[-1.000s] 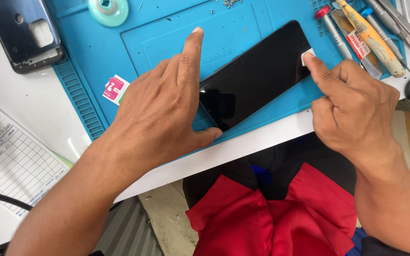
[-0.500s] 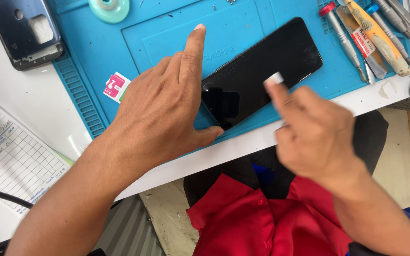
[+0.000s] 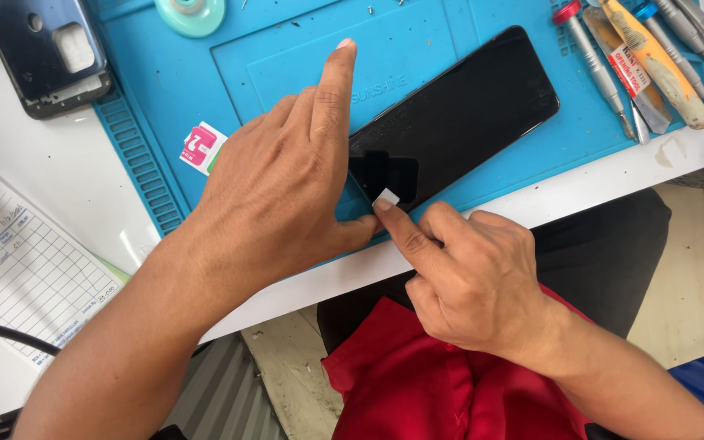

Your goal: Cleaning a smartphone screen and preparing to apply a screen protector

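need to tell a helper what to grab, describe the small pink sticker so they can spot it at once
Start at the blue mat on the white table. Near its ridged left edge, just left of the left hand, lies the sticker. It is the only small pink and white square there.

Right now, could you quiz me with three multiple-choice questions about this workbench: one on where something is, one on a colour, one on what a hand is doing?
1. Where does the dark phone lie?
A. on the blue mat
B. on the printed form
C. on the floor

2. What colour is the garment on the person's lap?
A. green
B. red
C. white

3. What is the right hand doing?
A. gripping a screwdriver
B. resting flat on the floor
C. pressing a small white piece at the phone's near end with its forefinger

Answers: 1 A, the phone lies slantwise on the mat; 2 B, red cloth shows below the table edge; 3 C, the fingertip meets the white piece while the left hand steadies the phone.
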